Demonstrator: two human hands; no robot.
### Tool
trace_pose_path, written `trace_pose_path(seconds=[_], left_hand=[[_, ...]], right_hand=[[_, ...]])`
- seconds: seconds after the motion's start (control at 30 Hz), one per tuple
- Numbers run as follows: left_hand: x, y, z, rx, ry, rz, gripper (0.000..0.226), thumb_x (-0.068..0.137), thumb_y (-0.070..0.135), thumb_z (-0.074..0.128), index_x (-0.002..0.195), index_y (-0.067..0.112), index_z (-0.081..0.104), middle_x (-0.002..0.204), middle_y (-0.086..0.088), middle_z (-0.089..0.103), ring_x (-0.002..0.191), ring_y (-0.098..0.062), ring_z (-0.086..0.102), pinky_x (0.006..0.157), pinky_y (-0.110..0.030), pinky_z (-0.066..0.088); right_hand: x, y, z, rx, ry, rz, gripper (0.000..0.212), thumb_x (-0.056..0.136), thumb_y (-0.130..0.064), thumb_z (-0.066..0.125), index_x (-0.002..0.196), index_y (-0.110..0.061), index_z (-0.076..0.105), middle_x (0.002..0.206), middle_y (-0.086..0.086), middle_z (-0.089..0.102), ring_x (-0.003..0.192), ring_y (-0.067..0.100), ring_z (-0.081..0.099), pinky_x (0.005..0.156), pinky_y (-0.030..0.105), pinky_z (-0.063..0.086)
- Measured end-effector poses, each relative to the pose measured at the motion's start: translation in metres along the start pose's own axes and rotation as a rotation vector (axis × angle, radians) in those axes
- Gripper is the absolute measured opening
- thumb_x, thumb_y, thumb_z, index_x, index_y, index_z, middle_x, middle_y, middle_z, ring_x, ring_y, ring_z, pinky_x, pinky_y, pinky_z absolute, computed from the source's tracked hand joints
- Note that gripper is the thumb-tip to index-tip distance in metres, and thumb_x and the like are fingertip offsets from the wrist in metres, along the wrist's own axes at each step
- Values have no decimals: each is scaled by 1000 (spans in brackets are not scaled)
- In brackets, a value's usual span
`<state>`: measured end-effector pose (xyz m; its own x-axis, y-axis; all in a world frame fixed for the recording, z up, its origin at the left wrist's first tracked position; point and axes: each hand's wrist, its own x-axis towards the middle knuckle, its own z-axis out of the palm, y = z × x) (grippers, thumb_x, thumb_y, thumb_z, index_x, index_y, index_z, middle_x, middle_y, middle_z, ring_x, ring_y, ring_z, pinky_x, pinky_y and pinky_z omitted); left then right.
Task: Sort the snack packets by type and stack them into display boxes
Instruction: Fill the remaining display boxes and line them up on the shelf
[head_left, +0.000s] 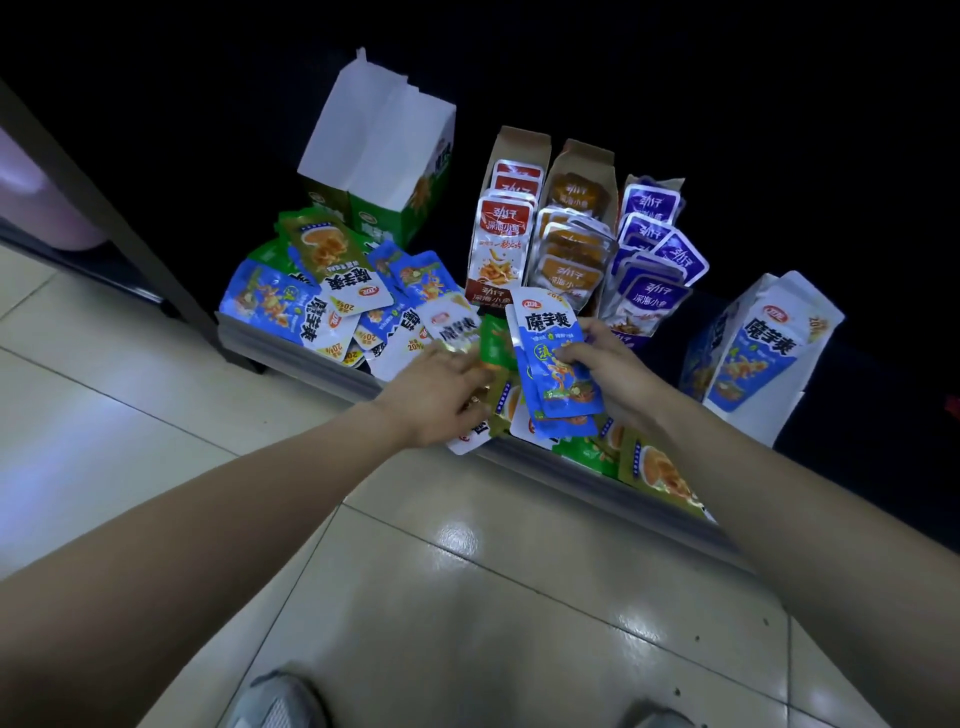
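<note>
Several blue packets (556, 358) pinched upright in right hand (608, 374), just before red display box (498, 249). Left hand (441, 395) over green packet (496, 338) beside them, grip blurred, cannot tell; loose pile (311, 306) left of box.

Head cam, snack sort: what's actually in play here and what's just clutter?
In play: blue packets gripped in right hand; left hand on the loose pile; green box; blue box; boxed red packets, brown packets, purple packets.
Clutter: floor tiles; shoes; grey post at left.
</note>
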<state>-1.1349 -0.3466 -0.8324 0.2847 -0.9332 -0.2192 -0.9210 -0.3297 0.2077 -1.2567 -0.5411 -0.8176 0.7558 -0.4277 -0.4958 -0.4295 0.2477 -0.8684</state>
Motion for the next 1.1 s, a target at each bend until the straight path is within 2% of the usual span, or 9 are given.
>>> trace_pose_path(seconds=[0.13,0.27,0.37,0.43,0.53,0.73,0.87,1.0,1.1], left_hand=[[0,-10,-3,-43,228,0,53,88,40,37,121,8,63,128,-15,58,120,-35,50,102,-43,35],[-10,-33,0,258,119,-425,60,98,44,36,150,16,28,159,-18,13,147,-36,3,119,-50,1],[-12,-32,11,216,89,-334,57,101,48,26,152,22,25,162,-12,10,149,-31,2,119,-47,-2],[-9,-28,14,94,154,-259,56,100,50,24,145,22,41,156,-11,28,144,-30,17,115,-42,7],[-7,-23,5,-177,409,-229,65,94,51,18,120,14,65,122,-10,59,115,-30,43,93,-37,28],[-10,-7,-32,-1383,414,-454,33,94,34,59,116,10,54,91,-2,64,79,-14,63,70,-30,49],[-24,-28,-45,-1565,595,-630,37,86,10,71,115,3,48,91,-7,68,63,-9,69,53,-24,54],[-59,-63,-62,-1557,750,-740,19,86,0,67,93,9,52,76,-2,68,52,-7,66,47,-24,54],[-88,-97,-68,-1444,867,-868,17,86,0,65,83,11,52,69,0,66,47,-6,63,45,-25,54]], right_hand=[[5,-1,9,-30,-43,-19,41,94,-5,59,127,-18,38,107,10,69,84,25,70,80,43,57],[9,4,22,-247,-108,-28,23,95,-6,58,118,-8,59,111,19,67,94,29,61,95,52,48],[10,2,25,-410,-99,28,14,95,-10,56,107,-6,58,90,21,61,74,26,55,66,43,53],[11,-1,23,-373,-62,36,6,93,-10,53,99,-10,53,79,13,49,66,24,46,54,34,42],[13,-5,22,-152,-94,3,3,96,-8,52,96,-10,54,82,11,58,69,29,55,63,35,48],[19,-30,67,109,-188,-105,31,97,3,47,128,-2,54,117,17,66,98,29,67,88,43,56],[19,-48,113,86,-269,-110,25,98,5,43,118,-2,56,103,12,67,86,20,68,82,34,58],[39,-54,160,-258,-214,-253,31,98,-12,52,129,-9,54,114,11,64,96,17,63,90,36,53],[52,-55,193,-500,-136,-400,36,98,-14,53,133,-7,51,100,1,56,92,15,55,84,33,48]])
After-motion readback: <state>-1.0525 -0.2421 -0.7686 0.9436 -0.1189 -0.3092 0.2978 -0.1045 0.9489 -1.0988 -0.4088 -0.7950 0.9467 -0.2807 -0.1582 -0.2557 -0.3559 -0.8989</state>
